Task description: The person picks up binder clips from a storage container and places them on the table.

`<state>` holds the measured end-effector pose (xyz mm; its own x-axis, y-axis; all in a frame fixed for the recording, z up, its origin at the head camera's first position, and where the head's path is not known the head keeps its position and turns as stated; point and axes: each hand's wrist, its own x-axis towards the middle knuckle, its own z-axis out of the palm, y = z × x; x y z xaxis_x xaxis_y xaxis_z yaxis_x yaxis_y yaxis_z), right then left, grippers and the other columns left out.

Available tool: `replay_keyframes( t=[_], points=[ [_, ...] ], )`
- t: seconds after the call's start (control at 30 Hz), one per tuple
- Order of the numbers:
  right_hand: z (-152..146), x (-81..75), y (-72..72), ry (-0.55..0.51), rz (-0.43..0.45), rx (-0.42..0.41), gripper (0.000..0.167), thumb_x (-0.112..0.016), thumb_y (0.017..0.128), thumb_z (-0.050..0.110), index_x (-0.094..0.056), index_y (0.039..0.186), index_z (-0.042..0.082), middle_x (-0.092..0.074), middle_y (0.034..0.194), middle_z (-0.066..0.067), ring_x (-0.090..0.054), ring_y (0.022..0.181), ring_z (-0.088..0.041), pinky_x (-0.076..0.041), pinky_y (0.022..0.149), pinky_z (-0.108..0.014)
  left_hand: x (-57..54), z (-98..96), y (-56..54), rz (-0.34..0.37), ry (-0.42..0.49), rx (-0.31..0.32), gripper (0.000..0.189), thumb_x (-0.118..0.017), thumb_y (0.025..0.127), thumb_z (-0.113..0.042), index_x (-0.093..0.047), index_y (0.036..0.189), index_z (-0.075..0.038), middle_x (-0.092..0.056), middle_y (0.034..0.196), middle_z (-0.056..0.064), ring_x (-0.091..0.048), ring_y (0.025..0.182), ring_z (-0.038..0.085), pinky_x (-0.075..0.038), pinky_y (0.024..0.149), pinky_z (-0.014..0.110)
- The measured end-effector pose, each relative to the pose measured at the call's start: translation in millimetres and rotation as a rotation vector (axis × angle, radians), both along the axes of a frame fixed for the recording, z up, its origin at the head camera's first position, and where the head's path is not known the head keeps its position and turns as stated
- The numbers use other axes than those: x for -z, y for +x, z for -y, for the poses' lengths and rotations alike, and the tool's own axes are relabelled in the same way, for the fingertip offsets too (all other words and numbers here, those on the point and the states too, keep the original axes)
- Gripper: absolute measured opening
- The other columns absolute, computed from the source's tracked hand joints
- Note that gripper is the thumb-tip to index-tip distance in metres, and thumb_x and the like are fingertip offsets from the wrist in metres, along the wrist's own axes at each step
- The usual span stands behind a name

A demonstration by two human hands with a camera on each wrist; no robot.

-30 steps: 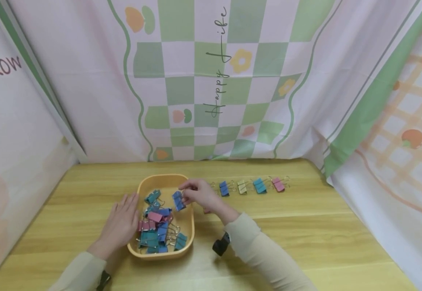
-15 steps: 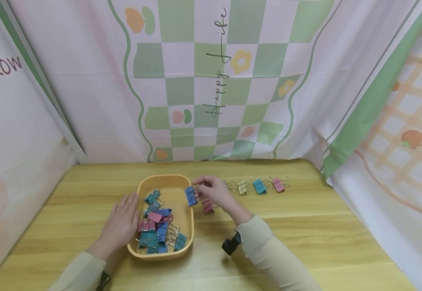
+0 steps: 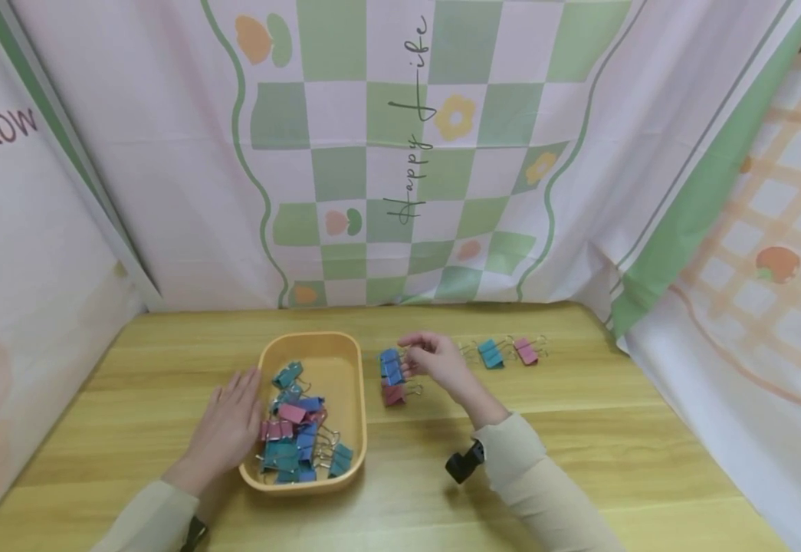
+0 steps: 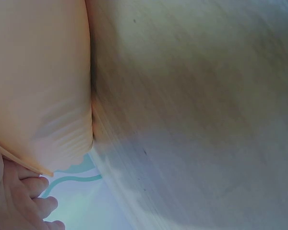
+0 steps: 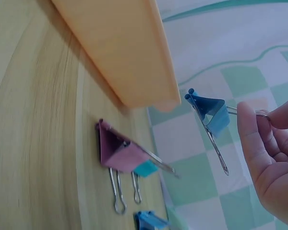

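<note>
Between thumb and fingers, my right hand (image 3: 444,372) pinches a wire handle of a blue binder clip (image 3: 392,366). In the right wrist view this blue clip (image 5: 215,117) hangs above the table, one handle sticking out free. Just in front of it, a pink binder clip (image 3: 393,394) lies on the table. My left hand (image 3: 228,422) rests with straightened fingers on the left rim of a yellow-orange basket (image 3: 362,406); its fingers (image 4: 36,186) show past the rim in the left wrist view. Inside the basket, several teal, blue and pink binder clips (image 3: 293,433) are heaped.
A row of binder clips runs rightward at the back, with a light blue one (image 3: 490,354) and a pink one (image 3: 526,351) at its end. A yellow clip (image 3: 464,351) is partly hidden by my right hand. A printed curtain (image 3: 400,268) hangs along the table's back edge.
My right hand has carried the blue clip rightward out of the basket, over its right rim, to just behind the front pink clip. My left hand has stayed on the basket.
</note>
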<state>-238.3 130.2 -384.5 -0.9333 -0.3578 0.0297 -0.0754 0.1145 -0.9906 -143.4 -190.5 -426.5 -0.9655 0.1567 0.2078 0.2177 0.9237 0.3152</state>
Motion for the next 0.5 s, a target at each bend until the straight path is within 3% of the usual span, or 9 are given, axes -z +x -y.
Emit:
replay_keyframes(
  t=[0.33, 0.5],
  points=[
    [-24, 4.6, -1.8, 0.012, -0.006, 0.055, 0.028, -0.044, 0.089, -0.002, -0.053, 0.113, -0.012, -0.058, 0.08, -0.014, -0.062, 0.071, -0.02, -0.055, 0.072, -0.038, 1.1, 0.4, 0.2, -0.007, 0.007, 0.002, 0.05, -0.037, 0.097, -0.016, -0.026, 0.139, 0.01, -0.026, 0.144, 0.025, -0.019, 0.131, 0.045, -0.012, 0.105, 0.058],
    [-33, 3.3, 0.2, 0.034, 0.014, 0.088, 0.029, -0.046, 0.09, -0.001, -0.051, 0.116, -0.012, -0.058, 0.086, -0.02, -0.062, 0.075, -0.025, -0.053, 0.076, -0.042, 1.4, 0.8, 0.2, -0.009, 0.008, 0.001, 0.05, -0.037, 0.098, -0.017, -0.026, 0.139, 0.01, -0.026, 0.144, 0.025, -0.02, 0.131, 0.045, -0.012, 0.105, 0.058]
  ],
)
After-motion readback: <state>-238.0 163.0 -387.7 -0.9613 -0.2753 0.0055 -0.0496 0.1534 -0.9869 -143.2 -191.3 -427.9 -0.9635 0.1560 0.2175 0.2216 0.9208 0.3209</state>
